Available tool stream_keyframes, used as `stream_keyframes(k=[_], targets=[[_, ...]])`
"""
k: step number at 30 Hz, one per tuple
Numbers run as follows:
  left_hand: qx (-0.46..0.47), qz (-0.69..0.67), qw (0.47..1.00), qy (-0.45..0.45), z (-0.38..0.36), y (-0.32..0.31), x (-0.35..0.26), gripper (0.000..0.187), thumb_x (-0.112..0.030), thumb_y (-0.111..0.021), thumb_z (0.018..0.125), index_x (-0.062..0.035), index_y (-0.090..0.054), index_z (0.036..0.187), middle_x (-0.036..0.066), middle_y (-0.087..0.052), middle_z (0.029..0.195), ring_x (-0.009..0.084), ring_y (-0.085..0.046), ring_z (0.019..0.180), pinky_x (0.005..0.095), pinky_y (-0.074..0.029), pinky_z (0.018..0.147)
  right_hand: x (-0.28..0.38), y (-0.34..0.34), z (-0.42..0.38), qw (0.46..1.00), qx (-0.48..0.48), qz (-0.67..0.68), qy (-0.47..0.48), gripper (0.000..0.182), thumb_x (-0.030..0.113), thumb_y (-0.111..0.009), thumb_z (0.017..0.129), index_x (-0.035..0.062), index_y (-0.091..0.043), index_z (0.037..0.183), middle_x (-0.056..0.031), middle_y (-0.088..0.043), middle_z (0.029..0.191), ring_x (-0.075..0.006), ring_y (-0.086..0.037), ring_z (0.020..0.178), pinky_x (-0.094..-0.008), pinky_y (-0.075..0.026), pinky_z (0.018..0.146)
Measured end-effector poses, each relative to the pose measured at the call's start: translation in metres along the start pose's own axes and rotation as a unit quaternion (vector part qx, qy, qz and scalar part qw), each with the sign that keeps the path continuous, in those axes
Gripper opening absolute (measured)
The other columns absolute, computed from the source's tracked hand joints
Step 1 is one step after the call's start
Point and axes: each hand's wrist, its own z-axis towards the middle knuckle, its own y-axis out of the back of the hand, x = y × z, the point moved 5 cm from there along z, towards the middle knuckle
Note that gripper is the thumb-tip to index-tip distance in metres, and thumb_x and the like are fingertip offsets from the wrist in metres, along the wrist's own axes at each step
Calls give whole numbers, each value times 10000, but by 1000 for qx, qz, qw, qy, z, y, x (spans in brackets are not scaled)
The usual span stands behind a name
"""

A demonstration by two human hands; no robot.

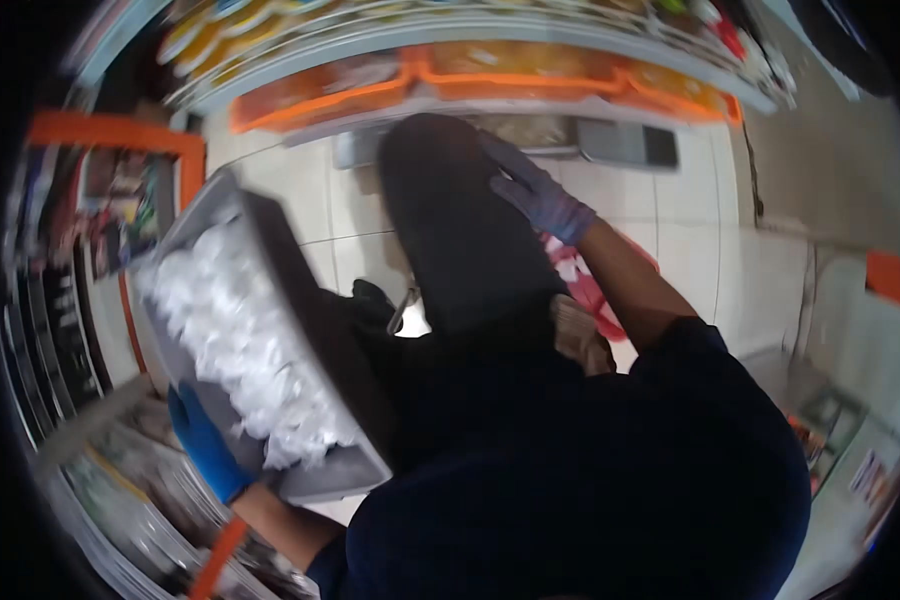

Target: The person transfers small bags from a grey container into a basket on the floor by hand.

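A grey plastic bin (288, 275) is tilted at my left side, against my leg. Inside it lie many small white, crinkled plastic packets (245, 335). My left hand (205, 445), in a blue glove, holds the bin at its outer left wall; some of its fingers are hidden. My right hand (538, 190), in a grey-purple glove, rests on the knee of my dark trousers (460, 210) with its fingers stretched out and nothing in it.
Ahead stands a wire shelf (490, 28) with orange trays (520, 85) under it. Grey containers (625, 145) sit low on the tiled floor (685, 200). A red-and-white patterned item (590, 285) lies right of my leg. Plastic-wrapped goods (130, 490) are stacked at the left.
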Motion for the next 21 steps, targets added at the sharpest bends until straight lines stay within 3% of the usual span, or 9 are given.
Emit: stream_keyframes(k=[1,3,4,6,8,9,11,13,21], targets=[[12,23,1000,-11,13,8,24,508,-296,-548,1094,70,-533,1446,171,-623,1408,232,-610,1235,334,-469,1061,-45,-3,-28,983,-32,130,-127,677,401,-742,916,19,-546,1440,-203,-531,1513,-345,-504,1403,-414,-400,1175],[-1,40,999,-9,29,17,53,526,-312,-518,1103,73,-517,1461,192,-589,1459,257,-579,1308,342,-436,1115,-192,-40,-107,974,24,-53,-217,694,439,-744,910,-21,-573,1400,-226,-624,1397,-367,-575,1326,-408,-439,1136],[-23,32,999,4,31,19,55,527,-314,-507,1107,70,-510,1468,203,-571,1481,269,-561,1344,345,-419,1140,-185,-30,-131,937,23,-86,-338,748,537,-731,885,-32,-615,1355,-219,-689,1293,-372,-624,1264,-415,-465,1103],[-30,71,997,7,32,26,56,540,-331,-503,1106,67,-508,1470,209,-554,1496,283,-543,1368,349,-415,1149,-293,-75,-193,916,77,-131,-371,827,637,-701,860,-55,-642,1308,-251,-676,1303,-381,-610,1284,-425,-467,1093],[-41,104,994,10,37,37,59,553,-349,-499,1105,63,-506,1473,215,-537,1512,296,-526,1393,353,-411,1158,-293,-89,-241,763,-33,105,-637,882,688,-663,862,-77,-634,1299,-293,-654,1317,-389,-600,1298,-427,-469,1085],[-51,109,993,12,33,39,54,568,-369,-498,1103,65,-512,1468,220,-531,1516,307,-531,1386,359,-416,1153,-312,-103,-252,772,-37,80,-630,698,648,-646,911,-23,-719,1090,-239,-717,1130,-315,-704,1035,-404,-540,884],[-58,127,990,26,22,40,37,608,-420,-494,1096,74,-530,1450,230,-531,1513,329,-545,1363,376,-425,1140,-341,-132,-266,801,-82,40,-591,675,630,-670,899,-21,-727,1068,-238,-715,1119,-330,-704,1025,-422,-544,886],[-53,163,985,12,15,35,23,613,-426,-489,1097,78,-533,1443,239,-539,1501,338,-553,1351,381,-428,1136,-293,-109,-217,873,94,-60,-475,605,498,-735,869,-32,-691,1157,-242,-692,1142,-385,-690,1056,-462,-555,926],[-42,246,968,12,3,26,2,668,-479,-495,1084,102,-548,1409,281,-573,1441,387,-579,1302,411,-461,1096,-300,-136,-289,857,136,-133,-479,486,243,-659,884,-13,-560,1286,-250,-655,1243,-402,-669,1154,-490,-558,948]])
